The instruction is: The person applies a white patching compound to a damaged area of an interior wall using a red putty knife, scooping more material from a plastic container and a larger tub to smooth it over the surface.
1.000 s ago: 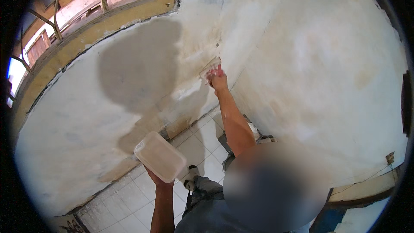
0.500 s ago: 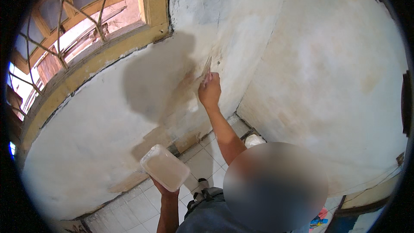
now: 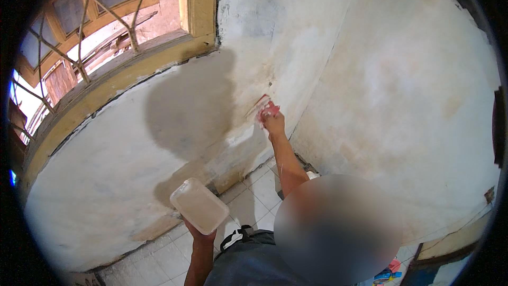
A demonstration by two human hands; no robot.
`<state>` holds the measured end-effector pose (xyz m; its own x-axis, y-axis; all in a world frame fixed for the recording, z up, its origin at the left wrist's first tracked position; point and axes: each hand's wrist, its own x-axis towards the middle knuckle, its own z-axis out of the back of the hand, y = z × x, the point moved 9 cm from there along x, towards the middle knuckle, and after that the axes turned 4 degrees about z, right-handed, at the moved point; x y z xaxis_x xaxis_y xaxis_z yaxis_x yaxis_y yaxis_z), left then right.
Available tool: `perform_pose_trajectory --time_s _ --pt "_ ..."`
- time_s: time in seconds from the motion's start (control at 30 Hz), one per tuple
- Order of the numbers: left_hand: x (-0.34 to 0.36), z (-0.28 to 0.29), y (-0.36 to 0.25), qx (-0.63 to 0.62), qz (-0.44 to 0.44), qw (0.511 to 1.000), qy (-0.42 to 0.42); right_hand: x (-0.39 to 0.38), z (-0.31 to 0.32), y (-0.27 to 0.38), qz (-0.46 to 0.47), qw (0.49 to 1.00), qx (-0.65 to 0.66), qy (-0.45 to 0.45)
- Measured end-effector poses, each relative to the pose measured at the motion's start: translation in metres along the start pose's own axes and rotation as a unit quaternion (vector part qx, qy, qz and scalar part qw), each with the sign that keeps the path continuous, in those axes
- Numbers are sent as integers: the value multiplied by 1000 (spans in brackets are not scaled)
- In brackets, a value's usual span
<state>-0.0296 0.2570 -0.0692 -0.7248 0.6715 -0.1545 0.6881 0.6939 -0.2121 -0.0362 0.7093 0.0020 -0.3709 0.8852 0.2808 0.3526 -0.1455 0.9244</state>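
One view only, the head camera, looking down a wall (image 3: 402, 106) corner to a tiled floor (image 3: 159, 259).

Right hand (image 3: 273, 123): our arm is stretched out and up, fist closed round the handle of a scraper (image 3: 263, 104). Its flat blade sticks out above and left of the knuckles and lies against the plaster, just left of the corner line where the two walls meet. We cannot tell whether the blade edge is flat on or tilted. Directly below and left of this grip there is a brighter, wet-looking white smear on the wall; further left a large grey shadow patch.

Left hand (image 3: 200, 232): held low, well apart from the right hand, below and left of it. Fingers are closed under the near end of a tray (image 3: 199, 205), a pale rectangular plastic one, carried from beneath with its open face up and tilted. We cannot make out its contents. Beyond the tray, lower wall with bare brownish patches where it meets the floor.

Up and far left of both grips: window (image 3: 95, 37) with a yellow frame and metal bars. Wall to the right of the scraper hand is blotchy white and tan. By the lower right edge, small colourful items (image 3: 389, 273) on the floor, too small to identify.
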Motion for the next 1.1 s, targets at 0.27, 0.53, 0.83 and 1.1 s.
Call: perform_pose_trajectory --time_s 0.27,0.53,0.83,1.1 --pt "-14 3 -62 70 -10 997 -20 -116 -143 132 200 894 -400 22" --pt "-13 9 -86 73 58 995 17 -106 -105 140 230 884 -374 -161" --pt "-16 19 -104 55 60 997 17 -151 -102 70 178 960 -215 -17" --pt "-8 10 -72 51 85 995 30 -14 -58 80 -13 977 -183 -108"
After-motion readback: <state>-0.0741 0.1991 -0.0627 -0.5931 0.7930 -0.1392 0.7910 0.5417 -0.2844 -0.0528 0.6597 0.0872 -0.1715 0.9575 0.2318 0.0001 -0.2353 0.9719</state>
